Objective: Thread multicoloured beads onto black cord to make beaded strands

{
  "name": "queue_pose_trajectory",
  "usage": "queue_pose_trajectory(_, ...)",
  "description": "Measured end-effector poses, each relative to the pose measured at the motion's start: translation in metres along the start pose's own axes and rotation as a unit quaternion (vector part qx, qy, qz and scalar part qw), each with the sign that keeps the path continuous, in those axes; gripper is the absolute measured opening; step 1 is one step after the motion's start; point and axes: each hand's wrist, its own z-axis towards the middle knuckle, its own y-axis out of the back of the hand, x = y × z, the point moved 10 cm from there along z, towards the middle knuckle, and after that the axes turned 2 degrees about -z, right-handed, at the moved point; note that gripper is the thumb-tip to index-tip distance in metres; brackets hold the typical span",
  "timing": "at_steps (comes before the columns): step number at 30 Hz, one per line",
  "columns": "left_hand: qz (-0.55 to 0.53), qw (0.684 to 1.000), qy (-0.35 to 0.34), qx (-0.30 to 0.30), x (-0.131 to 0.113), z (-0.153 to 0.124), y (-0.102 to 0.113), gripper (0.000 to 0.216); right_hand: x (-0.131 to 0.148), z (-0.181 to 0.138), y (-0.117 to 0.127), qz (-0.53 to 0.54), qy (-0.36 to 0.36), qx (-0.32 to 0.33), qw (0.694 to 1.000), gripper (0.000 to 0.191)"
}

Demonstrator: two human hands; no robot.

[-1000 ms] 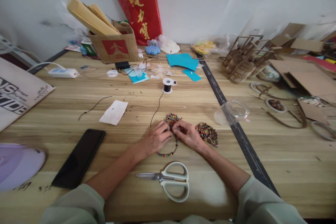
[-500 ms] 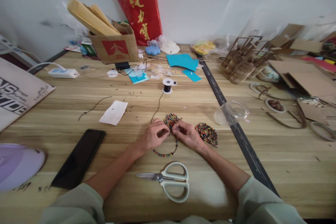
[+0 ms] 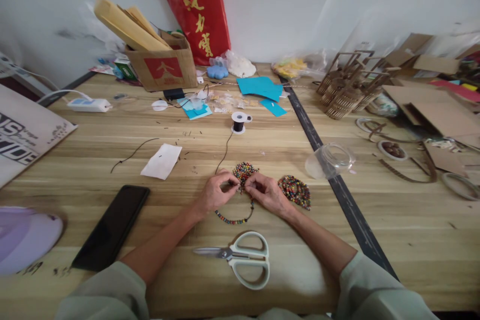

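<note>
1. The wooden table (image 3: pixel 262 147) carries everything I see, and I place the rest from the white-handled scissors (image 3: pixel 243 257), which lie closed near its front edge
2. A black phone (image 3: pixel 110 227) lies face up, well to the left of the scissors
3. The left hand (image 3: pixel 213 192) rests on the table just behind the scissors, slightly to their left, with its fingers curled and thumb and forefinger pinched together; I cannot tell what is in the pinch
4. The right hand (image 3: pixel 268 192) sits just behind the scissors, slightly to their right, curled as well, its fingertips closed on one end of the beaded strand (image 3: pixel 234 220)
5. That strand sags in a loop between the scissors and the two hands
6. A pile of mixed beads (image 3: pixel 245 169) lies behind the scissors, touching both sets of fingertips
7. The black cord spool (image 3: pixel 239 122) stands farther behind the scissors, and its cord (image 3: pixel 224 152) trails down to the left hand
</note>
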Motion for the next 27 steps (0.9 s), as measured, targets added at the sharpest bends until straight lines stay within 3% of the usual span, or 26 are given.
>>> queue_pose_trajectory(27, -0.010, 1.000, -0.013, 0.017, -0.0029, -0.0008, -0.0045, 0.007, 0.0048, -0.0007, 0.0000, -0.024, 0.010, -0.003, 1.000, 0.009)
